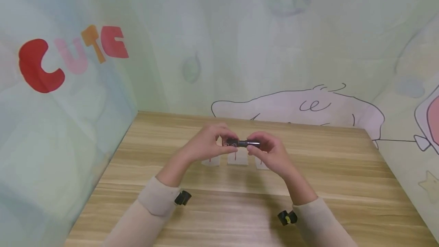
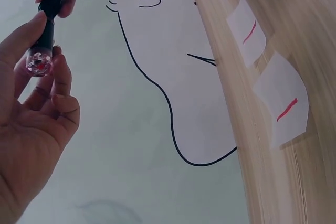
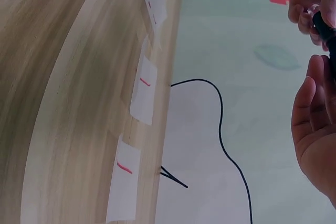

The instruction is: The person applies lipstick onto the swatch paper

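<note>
Between both hands, above the table, a slim black lipstick tube (image 1: 244, 143) lies level in the head view. My left hand (image 1: 207, 142) pinches its left part with thumb and fingers. On the other end, the right hand (image 1: 271, 152) grips the tube between thumb and fingertips. A clear, pinkish, glittery end of the lipstick (image 2: 39, 63) faces the camera in the left wrist view. Below the hands lie three white paper pieces, each with red marking: a left paper (image 1: 211, 161), a middle paper (image 1: 237, 158) and a right paper (image 1: 261, 164), partly hidden by the right hand.
The wood-grain table (image 1: 233, 216) ends at a printed cloth backdrop (image 1: 164, 48) at the back and sides. Black wrist devices sit by both cuffs, a left one (image 1: 183, 198) and a right one (image 1: 287, 217).
</note>
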